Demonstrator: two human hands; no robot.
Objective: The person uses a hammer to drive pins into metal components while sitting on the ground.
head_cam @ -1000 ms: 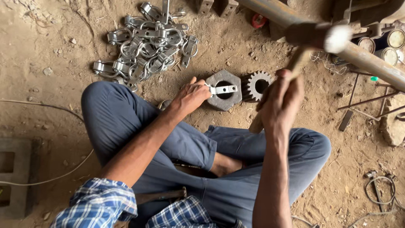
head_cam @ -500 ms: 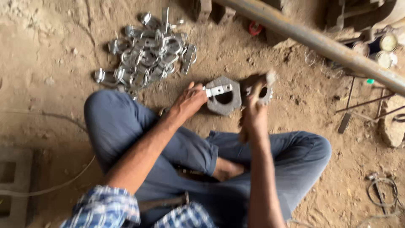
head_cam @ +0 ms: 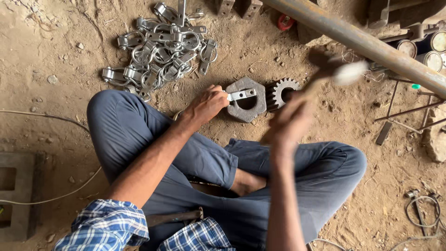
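- the dirt floor (head_cam: 55, 51) fills the view; a person sits on it with crossed legs in blue trousers.
- a long rusty pipe (head_cam: 367, 44) runs at a slant across the upper right corner, from the top middle down to the right edge.
- a pile of shiny metal clamps (head_cam: 160, 46) lies on the floor, above the left knee.
- a grey six-sided block (head_cam: 246, 106) lies flat on the floor in front of the legs; a gear wheel (head_cam: 282, 92) lies just beside it on its right.
- the left hand (head_cam: 206, 104) rests at the left edge of the block, its fingers closed together on one end of a small flat metal strip (head_cam: 241, 95).
- the strip lies on top of the block. its long axis goes almost left to right, and the free end points right, a little upward, toward the gear wheel.
- the right hand (head_cam: 290, 122) is raised above the right knee and blurred; its fingers are wrapped around the handle of a hammer (head_cam: 341, 72).
- the hammer handle goes up and to the right, and the blurred pale head is in the air near the pipe, right of the gear wheel.
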